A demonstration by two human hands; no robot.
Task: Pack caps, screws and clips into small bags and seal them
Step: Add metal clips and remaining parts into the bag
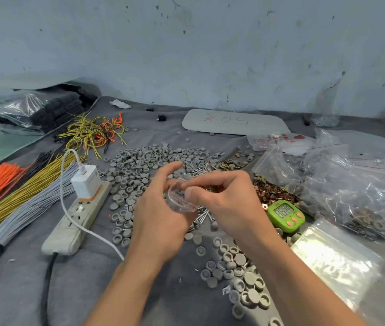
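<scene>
A small clear zip bag point(179, 198) with a red seal line sits between my hands above the table's middle, with grey caps showing inside it. My left hand point(160, 215) cups the bag from below and the left. My right hand point(224, 196) pinches the bag's top edge with thumb and fingers. Loose grey caps point(139, 165) spread over the grey cloth behind my hands, and more grey caps point(236, 274) lie in front. Screws point(202, 216) lie under my hands. Copper clips point(273, 192) are piled to the right.
A power strip point(78, 215) with a white charger point(85, 181) lies at left, beside bundles of grey, yellow and orange wires point(22, 191). A green timer point(285, 215) stands at right. Large plastic bags of parts point(360, 184) and a stack of empty small bags point(335, 257) fill the right side.
</scene>
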